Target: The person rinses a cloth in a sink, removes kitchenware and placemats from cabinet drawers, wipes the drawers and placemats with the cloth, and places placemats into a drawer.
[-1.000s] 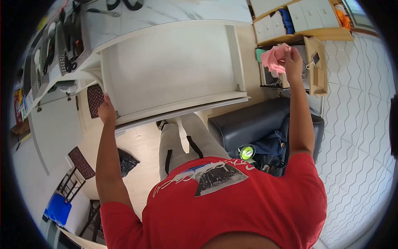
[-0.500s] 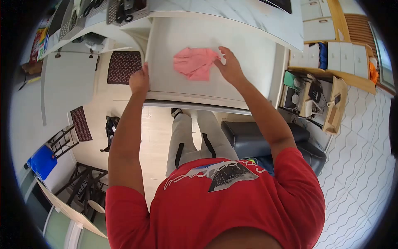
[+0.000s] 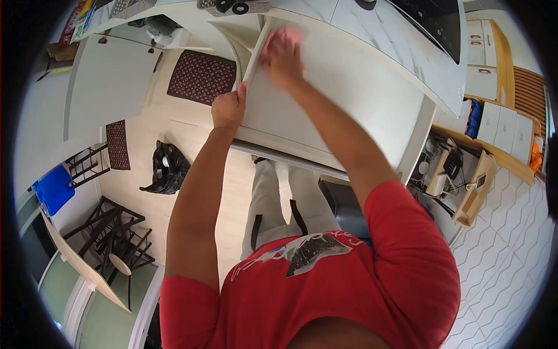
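A wide white drawer (image 3: pixel 354 87) is pulled out below the marble-patterned counter (image 3: pixel 378 29). My left hand (image 3: pixel 229 108) is closed round the drawer's left side near its front corner. Inside the drawer, at the far left corner, my right hand (image 3: pixel 283 61) presses on a pink cloth (image 3: pixel 293 35). The cloth is bunched under my fingers and partly hidden by them; the hand is a little blurred.
A black cooktop (image 3: pixel 433 23) lies on the counter at the right. On the floor are a dark patterned mat (image 3: pixel 202 77) and a black plastic bag (image 3: pixel 168 168). A black couch (image 3: pixel 343 203) stands below the drawer's right part. Shelving with open wooden drawers (image 3: pixel 474 189) is at the right.
My right hand came from the right with the pink cloth, over the drawer, and is now at its far left corner. The view has shifted; my left hand stays on the drawer's side.
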The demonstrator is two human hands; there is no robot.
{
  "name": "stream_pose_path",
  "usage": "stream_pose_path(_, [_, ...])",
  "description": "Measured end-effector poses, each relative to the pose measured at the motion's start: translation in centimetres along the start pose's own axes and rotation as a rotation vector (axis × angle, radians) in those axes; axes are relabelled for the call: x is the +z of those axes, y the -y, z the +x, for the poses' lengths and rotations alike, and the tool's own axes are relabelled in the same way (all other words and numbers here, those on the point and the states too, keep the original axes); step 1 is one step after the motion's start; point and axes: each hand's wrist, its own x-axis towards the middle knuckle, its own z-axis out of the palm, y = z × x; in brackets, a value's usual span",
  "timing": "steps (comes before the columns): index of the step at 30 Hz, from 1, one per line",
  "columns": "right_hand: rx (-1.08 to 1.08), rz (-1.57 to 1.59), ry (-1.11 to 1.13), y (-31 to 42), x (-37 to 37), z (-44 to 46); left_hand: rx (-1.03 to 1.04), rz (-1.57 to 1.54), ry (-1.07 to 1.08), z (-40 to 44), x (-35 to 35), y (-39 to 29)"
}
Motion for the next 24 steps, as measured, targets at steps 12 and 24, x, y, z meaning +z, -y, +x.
stream_pose_path(12, [-0.161, 0.472, 0.713, -3.9, -11.0, -17.0, -0.037, 0.027, 0.052, 0.1, -0.1, -0.1])
stream_pose_path(24, [0.331, 0.901, 0.826, -0.4, -10.1, -16.0, -0.008, 0.008, 0.018, 0.1, 0.4, 0.3])
